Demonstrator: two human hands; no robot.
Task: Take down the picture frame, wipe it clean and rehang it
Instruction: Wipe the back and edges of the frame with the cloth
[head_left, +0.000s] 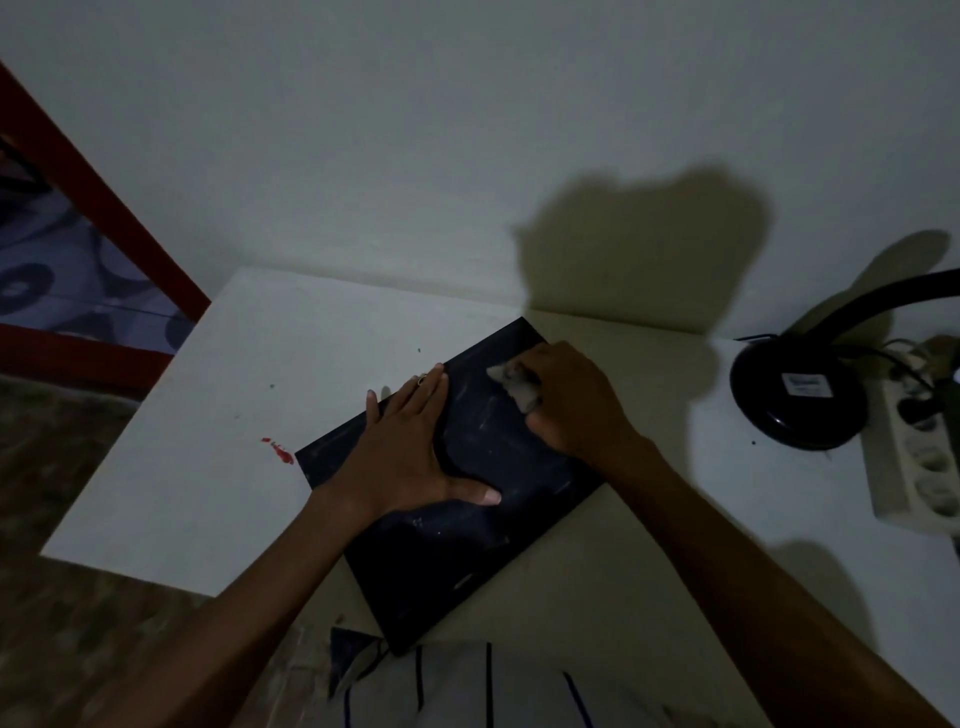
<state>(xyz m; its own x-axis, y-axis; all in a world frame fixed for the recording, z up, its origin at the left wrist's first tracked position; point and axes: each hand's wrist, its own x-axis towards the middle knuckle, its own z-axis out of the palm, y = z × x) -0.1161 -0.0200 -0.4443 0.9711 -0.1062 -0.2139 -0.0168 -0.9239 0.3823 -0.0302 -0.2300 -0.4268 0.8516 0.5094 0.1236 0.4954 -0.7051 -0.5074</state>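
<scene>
Since the picture frame (457, 525) lies flat on the white table (208, 441), off the wall, the wiping step looks to be in hand w/ rehanging not yet done. Frame sits diagonally, its near corner overhanging the table's near edge, far corner close to the wall (415, 130). Left hand (405, 457) is pressed flat on the frame's left part, fingers spread & released, thumb out along the dark surface; prob. there to pin the frame so it won't slide or tip off the edge while rubbed. Right hand (566, 400) is at the far right part of the frame, fingers clenched round a small grey cloth (517, 387), pushed onto the surface. Pale smears across the frame suggest dust remains, esp. on the near half. Black desk lamp (795, 400) & a power strip (919, 457) stand well apart at right, clear of the work. Light is dim, so frame detail is hard to tell.
</scene>
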